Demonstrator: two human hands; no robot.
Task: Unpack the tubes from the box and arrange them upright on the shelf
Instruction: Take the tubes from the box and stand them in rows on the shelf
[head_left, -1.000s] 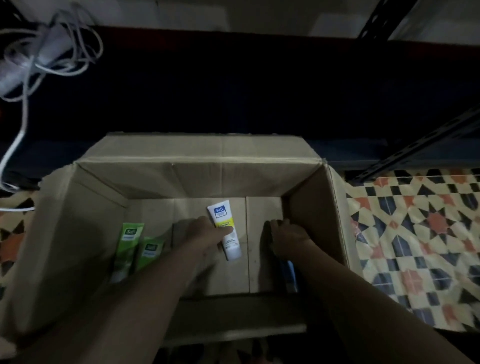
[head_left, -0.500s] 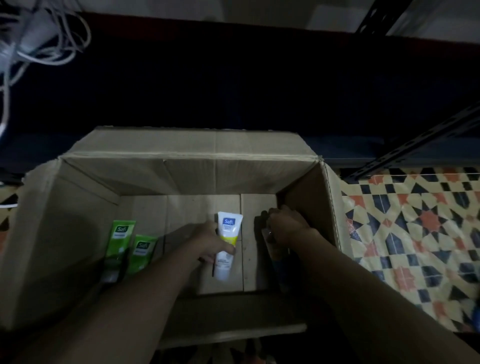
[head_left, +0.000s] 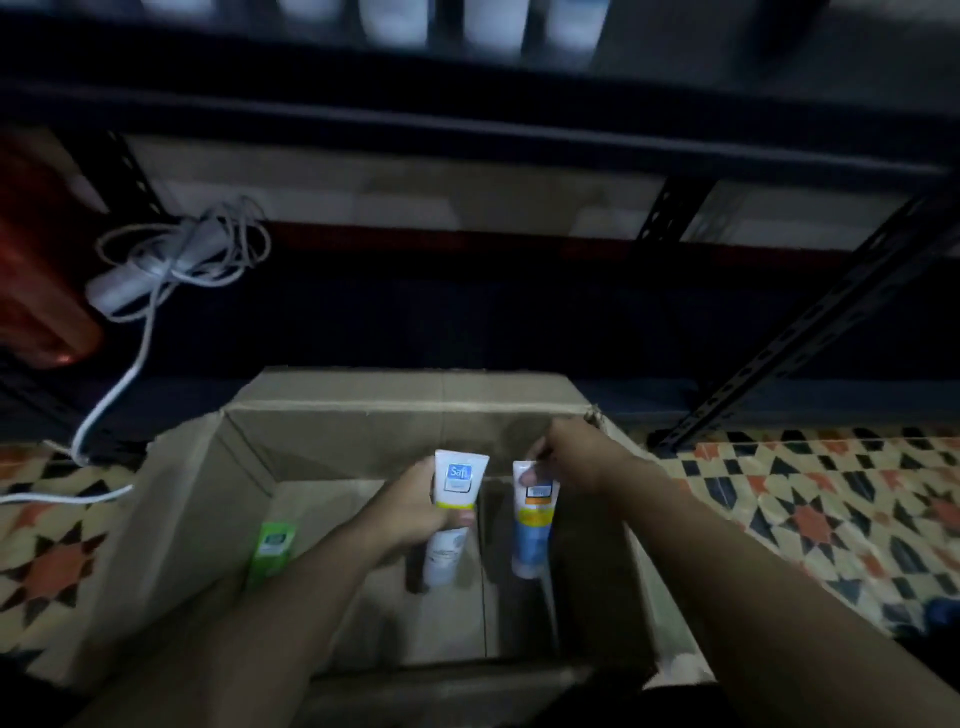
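Left hand: curled round the middle of a white tube, thumb across its front, flat crimped end up.
Right hand: fingertips pinch the top end of a blue tube, which hangs cap-down.
Both tubes: side by side but apart, inside the mouth of the cardboard box and clear of its bottom.
Left in the box: a green tube near the left wall.
Shelf: a dark beam above and beyond the box. The pale shapes standing on it are too blurred to name, though they may be tubes.
Risk, blue tube: a fingertip pinch on the thin end is a weak hold, so it could swing, clip the box's right wall on the way up, and slip free.
Risk, placing: with both hands loaded, neither can steady a tube stood on its narrow cap. A hurried set-down could tip it into its neighbours.
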